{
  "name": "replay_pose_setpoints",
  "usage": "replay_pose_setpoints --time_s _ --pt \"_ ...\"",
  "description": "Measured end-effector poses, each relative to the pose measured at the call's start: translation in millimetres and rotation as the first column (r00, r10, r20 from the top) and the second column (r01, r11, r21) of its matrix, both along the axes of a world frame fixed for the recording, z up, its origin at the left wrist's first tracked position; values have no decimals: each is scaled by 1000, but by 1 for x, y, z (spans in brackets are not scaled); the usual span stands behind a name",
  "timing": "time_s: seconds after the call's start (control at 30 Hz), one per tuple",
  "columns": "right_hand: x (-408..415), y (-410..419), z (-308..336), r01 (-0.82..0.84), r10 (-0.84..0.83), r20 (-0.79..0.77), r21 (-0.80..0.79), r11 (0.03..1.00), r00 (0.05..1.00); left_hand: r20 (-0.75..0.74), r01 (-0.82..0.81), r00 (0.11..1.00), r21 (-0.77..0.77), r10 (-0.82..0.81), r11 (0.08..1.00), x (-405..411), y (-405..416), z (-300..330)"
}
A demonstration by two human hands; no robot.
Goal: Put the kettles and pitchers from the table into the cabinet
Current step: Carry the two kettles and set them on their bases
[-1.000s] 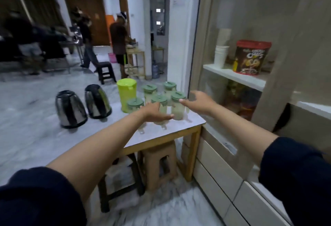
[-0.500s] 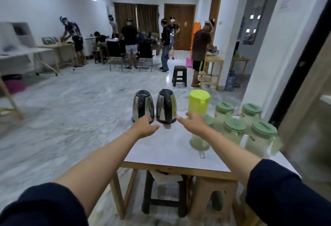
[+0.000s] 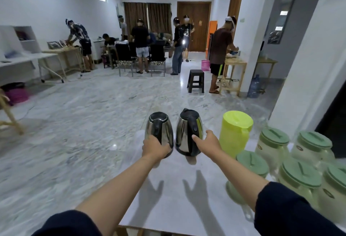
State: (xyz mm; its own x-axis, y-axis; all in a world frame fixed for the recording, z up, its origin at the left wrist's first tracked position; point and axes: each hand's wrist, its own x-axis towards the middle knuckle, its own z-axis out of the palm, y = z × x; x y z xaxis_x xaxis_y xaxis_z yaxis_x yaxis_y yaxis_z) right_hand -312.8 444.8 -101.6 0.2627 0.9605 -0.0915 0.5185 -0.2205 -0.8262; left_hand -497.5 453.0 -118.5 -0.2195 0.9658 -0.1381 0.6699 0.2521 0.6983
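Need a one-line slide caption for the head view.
Left hand grips one steel kettle; right hand reaches the second kettle.

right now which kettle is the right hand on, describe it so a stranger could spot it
On the white table, two steel kettles stand side by side left of the yellow-green pitcher. It is the right kettle, nearest that pitcher, the only one with its black handle facing the camera.
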Motion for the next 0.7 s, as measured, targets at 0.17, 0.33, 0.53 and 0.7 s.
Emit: replay_pose_setpoints --time_s 0.17,0.33,0.53,0.7 --pt "-8 51 -28 142 -142 -28 -20 990 989 0 -83 997 -59 83 995 -1 53 -24" --pt "-12 76 -52 117 -118 -46 -29 993 992 44 -181 982 -67 184 981 1 75 -41" --pt "-10 95 -64 196 -198 -89 -32 980 976 52 -206 976 -65 210 976 3 92 -54" --pt "-6 103 -78 129 -147 -143 -128 983 979 101 -206 973 -36 209 978 2 98 -57"
